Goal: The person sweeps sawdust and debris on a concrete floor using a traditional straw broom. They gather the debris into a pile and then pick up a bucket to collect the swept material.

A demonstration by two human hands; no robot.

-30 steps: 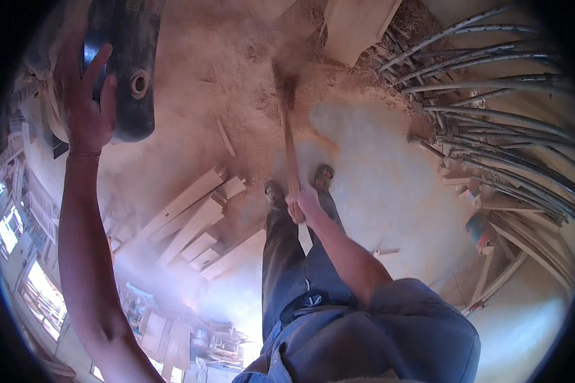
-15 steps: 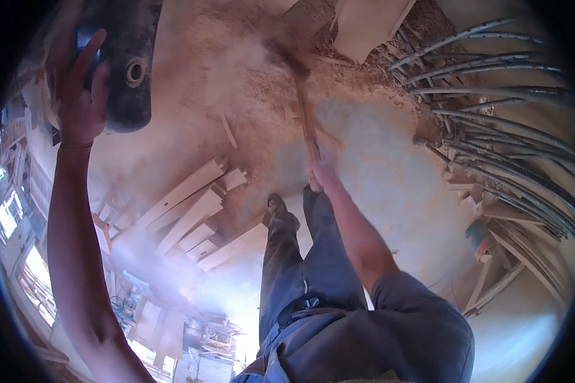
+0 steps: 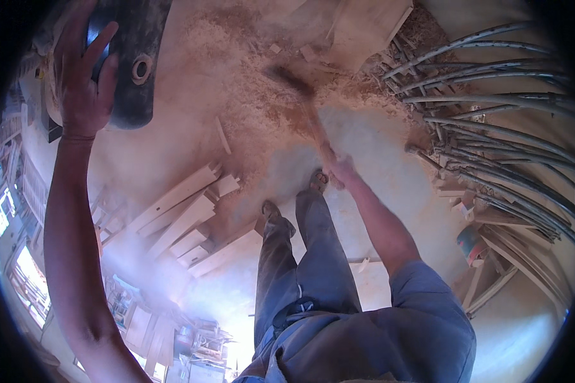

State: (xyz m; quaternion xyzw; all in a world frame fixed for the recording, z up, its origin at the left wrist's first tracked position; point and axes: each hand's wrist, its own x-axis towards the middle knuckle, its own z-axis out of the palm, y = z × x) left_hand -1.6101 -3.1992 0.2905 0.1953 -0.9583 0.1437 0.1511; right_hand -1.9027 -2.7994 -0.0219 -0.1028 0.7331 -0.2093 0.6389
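My right hand (image 3: 340,172) is closed around the end of the wooden handle of a short broom (image 3: 318,131). The broom slants away to the upper left, and its dark head is smeared by motion over sawdust (image 3: 236,86) on the floor. At the upper left, my left hand (image 3: 86,96) is raised with its fingers apart, in front of a dark rounded tank (image 3: 131,96) that has a ring-shaped fitting. Nothing shows in its grip; whether it touches the pale-edged thing behind it I cannot tell.
Several pale wooden boards (image 3: 179,207) lie left of my feet. Long thin poles (image 3: 492,99) are heaped along the right, with a greenish bucket (image 3: 469,246) below them. A pale panel (image 3: 364,32) lies at the far side. Dust hangs in the air.
The broom head has swung leftward, while my right hand has shifted slightly right. My right foot now shows beside the hand. My left hand stays raised by the tank.
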